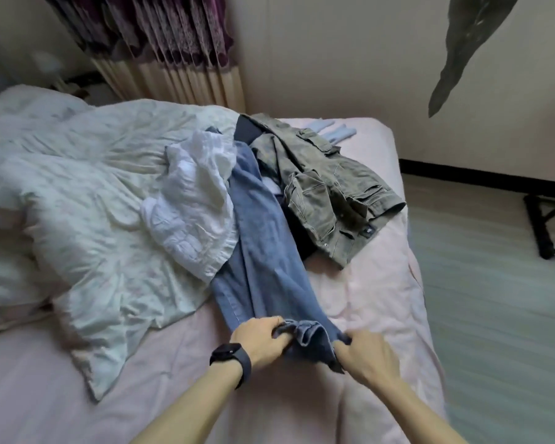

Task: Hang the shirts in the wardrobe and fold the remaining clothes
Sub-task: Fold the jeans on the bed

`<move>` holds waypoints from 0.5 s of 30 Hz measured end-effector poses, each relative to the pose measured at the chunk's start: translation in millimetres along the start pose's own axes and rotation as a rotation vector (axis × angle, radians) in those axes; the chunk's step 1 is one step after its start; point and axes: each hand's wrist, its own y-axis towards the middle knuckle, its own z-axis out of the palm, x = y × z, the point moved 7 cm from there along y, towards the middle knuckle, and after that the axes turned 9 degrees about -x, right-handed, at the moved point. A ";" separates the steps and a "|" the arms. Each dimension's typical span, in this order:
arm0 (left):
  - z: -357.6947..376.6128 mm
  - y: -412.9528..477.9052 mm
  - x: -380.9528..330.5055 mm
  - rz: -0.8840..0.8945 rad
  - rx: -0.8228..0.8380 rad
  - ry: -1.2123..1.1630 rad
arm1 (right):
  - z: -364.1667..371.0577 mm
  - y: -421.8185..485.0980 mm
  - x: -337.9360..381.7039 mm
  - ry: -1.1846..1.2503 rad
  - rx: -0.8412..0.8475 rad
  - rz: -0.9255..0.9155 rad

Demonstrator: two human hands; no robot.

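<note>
Pinching near end of blue jeans (263,267) at 6 o'clock with left hand (261,339) and right hand (367,357); likely heavy, limp denim, best gripped at corners.

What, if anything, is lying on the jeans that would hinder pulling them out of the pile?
Nothing keeps the hands off them: the left hand and right hand grip the jeans at the near end. Farther up, a white garment lies over their left edge, and an olive garment seems to overlap their far end.

No readable text; dark label (367,231) on the olive garment (327,193) is blurred.
</note>
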 end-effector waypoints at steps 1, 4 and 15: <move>-7.2 -36.3 -7.2 -0.023 0.075 -0.020 | -5.6 -41.5 -5.7 -0.042 0.093 -0.024; 14.7 -116.4 -16.4 -0.048 0.289 -0.017 | 12.2 -118.7 -32.3 -0.101 0.243 -0.100; 116.3 -347.7 -38.7 -0.154 0.817 0.028 | 87.4 -326.8 -155.8 -0.460 0.684 -0.085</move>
